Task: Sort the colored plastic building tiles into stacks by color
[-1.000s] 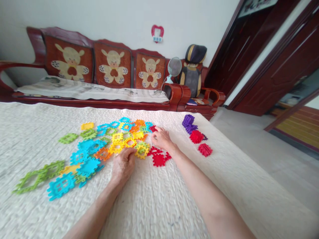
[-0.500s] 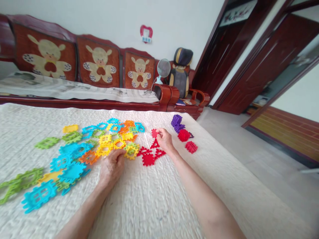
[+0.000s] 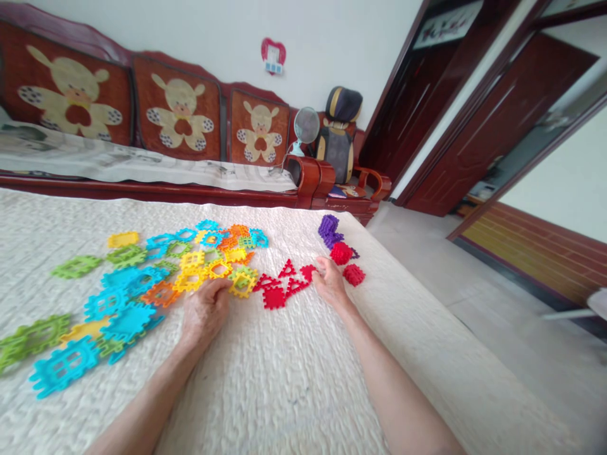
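A small red toothed building piece [image 3: 307, 272] is pinched at the fingertips of my right hand [image 3: 331, 282], just above or on the cloth. To its left lie red triangular frame pieces [image 3: 288, 269] and a solid red square piece [image 3: 274, 298]. My left hand [image 3: 207, 311] rests on the cloth with its fingers curled closed, beside a yellow frame piece [image 3: 243, 285]. Whatever is inside those fingers, if anything, is hidden. Behind and left of this hand spreads a loose heap of blue, green, yellow and orange interlocking pieces [image 3: 129, 321].
On the right side of the quilted table cover [image 3: 284, 392] are a stack of purple pieces [image 3: 329, 229] and two red stacks, one red stack [image 3: 341, 253] behind the other red stack [image 3: 353, 275]. A wooden sofa [image 3: 142, 191] and a small fan [image 3: 306, 126] stand beyond.
My right hand has moved right and nearer to me with the red piece, away from the red triangle. My left hand stays beside the yellow piece. The view has shifted slightly.
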`<action>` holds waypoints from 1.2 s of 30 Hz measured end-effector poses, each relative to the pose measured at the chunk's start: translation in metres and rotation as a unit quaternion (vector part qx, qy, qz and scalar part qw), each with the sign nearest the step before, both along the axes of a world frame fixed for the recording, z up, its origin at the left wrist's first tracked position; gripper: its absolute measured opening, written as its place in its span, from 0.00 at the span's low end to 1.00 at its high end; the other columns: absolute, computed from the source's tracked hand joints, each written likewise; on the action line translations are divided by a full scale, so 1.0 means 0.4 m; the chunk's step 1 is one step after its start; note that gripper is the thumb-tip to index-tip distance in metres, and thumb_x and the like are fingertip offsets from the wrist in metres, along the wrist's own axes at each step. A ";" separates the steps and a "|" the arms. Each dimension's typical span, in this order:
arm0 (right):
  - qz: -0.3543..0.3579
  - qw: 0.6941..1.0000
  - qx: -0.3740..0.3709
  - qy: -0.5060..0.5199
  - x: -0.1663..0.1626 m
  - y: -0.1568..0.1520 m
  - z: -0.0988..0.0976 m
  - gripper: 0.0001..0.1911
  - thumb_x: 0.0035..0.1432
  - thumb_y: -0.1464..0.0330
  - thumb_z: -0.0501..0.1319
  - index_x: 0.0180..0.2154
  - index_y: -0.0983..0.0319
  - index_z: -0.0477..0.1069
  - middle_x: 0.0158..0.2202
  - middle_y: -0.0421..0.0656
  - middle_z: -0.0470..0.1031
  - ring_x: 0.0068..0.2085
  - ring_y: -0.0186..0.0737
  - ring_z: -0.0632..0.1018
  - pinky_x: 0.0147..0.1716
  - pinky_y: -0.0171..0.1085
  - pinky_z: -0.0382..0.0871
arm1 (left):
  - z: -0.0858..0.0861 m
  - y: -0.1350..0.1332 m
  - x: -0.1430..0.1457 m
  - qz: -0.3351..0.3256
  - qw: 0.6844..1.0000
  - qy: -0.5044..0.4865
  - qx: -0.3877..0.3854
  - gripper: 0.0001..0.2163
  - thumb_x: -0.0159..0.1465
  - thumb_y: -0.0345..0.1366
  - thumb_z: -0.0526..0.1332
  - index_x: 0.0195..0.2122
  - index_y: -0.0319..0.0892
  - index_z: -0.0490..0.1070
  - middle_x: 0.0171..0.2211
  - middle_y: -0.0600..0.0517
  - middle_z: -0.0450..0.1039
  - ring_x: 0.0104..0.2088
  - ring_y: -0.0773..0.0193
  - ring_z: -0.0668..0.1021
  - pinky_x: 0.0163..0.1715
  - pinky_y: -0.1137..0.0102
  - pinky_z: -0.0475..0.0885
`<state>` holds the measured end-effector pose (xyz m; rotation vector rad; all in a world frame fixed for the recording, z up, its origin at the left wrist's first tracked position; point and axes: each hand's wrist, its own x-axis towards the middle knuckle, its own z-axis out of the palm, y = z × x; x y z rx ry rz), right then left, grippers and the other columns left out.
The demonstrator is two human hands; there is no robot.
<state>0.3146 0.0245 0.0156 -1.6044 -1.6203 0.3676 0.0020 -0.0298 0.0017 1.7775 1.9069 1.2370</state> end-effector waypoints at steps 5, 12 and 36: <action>-0.028 0.996 -0.040 -0.071 0.020 -0.027 0.008 0.27 0.49 0.57 0.62 0.49 0.62 0.70 0.50 0.54 0.77 0.51 0.54 0.77 0.55 0.51 0.69 | -0.001 0.000 -0.002 -0.004 1.000 0.003 -0.002 0.15 0.60 0.39 0.52 0.37 0.46 0.80 0.39 0.52 0.82 0.40 0.60 0.81 0.43 0.69 0.74; 0.000 0.990 -0.042 -0.137 0.002 -0.030 0.014 0.21 0.51 0.58 0.66 0.46 0.59 0.73 0.46 0.48 0.78 0.50 0.52 0.76 0.54 0.48 0.68 | -0.008 0.002 -0.005 -0.002 1.000 0.010 -0.003 0.15 0.60 0.39 0.53 0.37 0.46 0.80 0.39 0.53 0.82 0.39 0.60 0.81 0.42 0.69 0.74; -0.063 0.995 0.061 -0.049 0.056 0.016 0.085 0.21 0.49 0.64 0.64 0.46 0.64 0.73 0.48 0.50 0.73 0.47 0.47 0.75 0.52 0.43 0.70 | -0.007 0.003 -0.015 0.014 1.000 0.013 0.012 0.14 0.58 0.41 0.54 0.35 0.49 0.80 0.35 0.56 0.82 0.35 0.60 0.80 0.38 0.69 0.75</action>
